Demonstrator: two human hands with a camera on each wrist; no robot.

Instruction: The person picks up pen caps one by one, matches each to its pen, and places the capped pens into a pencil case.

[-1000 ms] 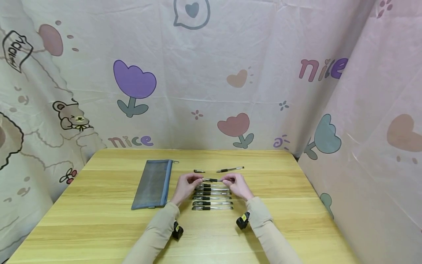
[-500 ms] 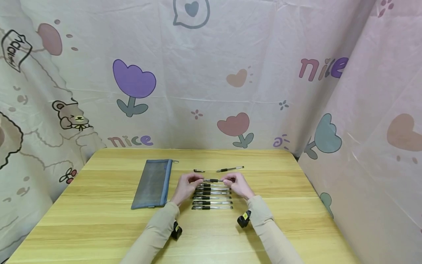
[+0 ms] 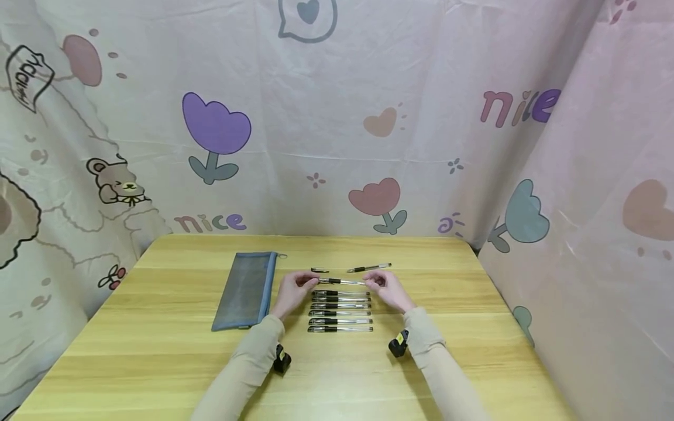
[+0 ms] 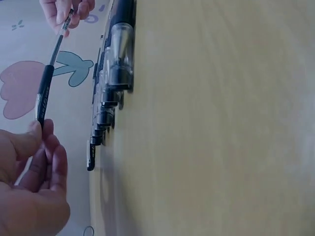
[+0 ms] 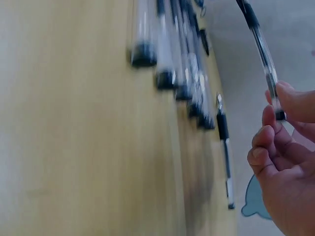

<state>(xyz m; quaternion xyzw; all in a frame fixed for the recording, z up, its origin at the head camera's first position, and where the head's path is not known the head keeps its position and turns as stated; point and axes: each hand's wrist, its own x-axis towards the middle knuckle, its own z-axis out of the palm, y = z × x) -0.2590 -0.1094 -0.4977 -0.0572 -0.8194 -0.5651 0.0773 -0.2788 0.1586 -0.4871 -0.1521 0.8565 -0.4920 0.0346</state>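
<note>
A blue-grey mesh pouch lies on the pale wooden bench. Beside it, the left hand pinches one end of a clear-and-black plastic pen, raised beyond a row of similar pens; the right hand pinches its other end.

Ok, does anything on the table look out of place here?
Yes: beyond the row of pens, one pen lies uncapped and slanted, with a loose cap apart to its left; the row's pens lie parallel and capped.
</note>
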